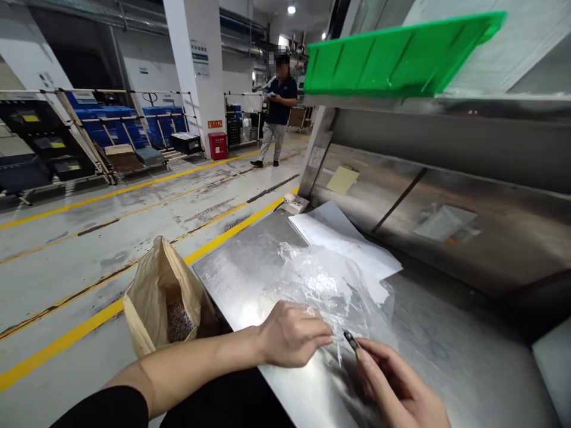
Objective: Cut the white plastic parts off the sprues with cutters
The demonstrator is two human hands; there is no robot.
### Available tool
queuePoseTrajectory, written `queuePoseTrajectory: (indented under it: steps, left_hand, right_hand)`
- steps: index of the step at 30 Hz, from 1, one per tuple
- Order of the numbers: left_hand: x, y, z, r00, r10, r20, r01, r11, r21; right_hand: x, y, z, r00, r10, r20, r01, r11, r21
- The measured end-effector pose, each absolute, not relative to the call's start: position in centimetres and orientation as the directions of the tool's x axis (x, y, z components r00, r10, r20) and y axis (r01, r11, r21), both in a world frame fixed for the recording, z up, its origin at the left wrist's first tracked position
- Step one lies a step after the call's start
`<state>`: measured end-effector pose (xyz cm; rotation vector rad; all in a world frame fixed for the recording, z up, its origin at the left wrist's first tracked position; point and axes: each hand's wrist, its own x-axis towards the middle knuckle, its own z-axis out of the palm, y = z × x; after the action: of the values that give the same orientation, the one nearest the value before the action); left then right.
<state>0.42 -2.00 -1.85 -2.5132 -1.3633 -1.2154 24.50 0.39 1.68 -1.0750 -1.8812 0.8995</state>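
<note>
My left hand [297, 334] is closed, its fingers pinched together at the near edge of a crumpled clear plastic bag [321, 279] on the metal table [250, 261]. What lies between those fingertips is too small to make out. To its right, my right hand [392, 380] holds a small dark object [351, 339] between thumb and forefinger, its tip pointing up and left towards my left hand. A narrow gap separates the two hands. White paper sheets [343, 238] lie partly under the bag.
An open paper sack [156, 297] with small pieces inside stands left of the table. A green bin [383, 59] sits on the upper shelf. A white socket block [295, 204] is at the far corner. Beyond, a person [281, 107] is on the walkway.
</note>
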Motion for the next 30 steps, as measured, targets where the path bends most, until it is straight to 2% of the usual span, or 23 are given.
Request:
queuePoseTrajectory:
  steps: [6, 12, 30]
  left_hand:
    - [-0.1, -2.9, -0.4, 0.319, 0.693, 0.647, 0.655, -0.654, 0.378]
    - [0.0, -2.6, 0.6, 0.362, 0.703, 0.612, 0.580, -0.684, 0.442]
    - [0.2, -2.5, 1.0, 0.388, 0.689, 0.613, 0.571, -0.701, 0.427]
  right_hand:
    - [23.3, -0.7, 3.1, -0.323, 0.922, 0.212, 0.298, 0.312, -0.902]
    - [23.0, -0.9, 3.8, -0.331, 0.919, 0.216, 0.273, 0.312, -0.910]
    - [23.2, -1.0, 3.3, -0.376, 0.886, 0.272, 0.225, 0.373, -0.900]
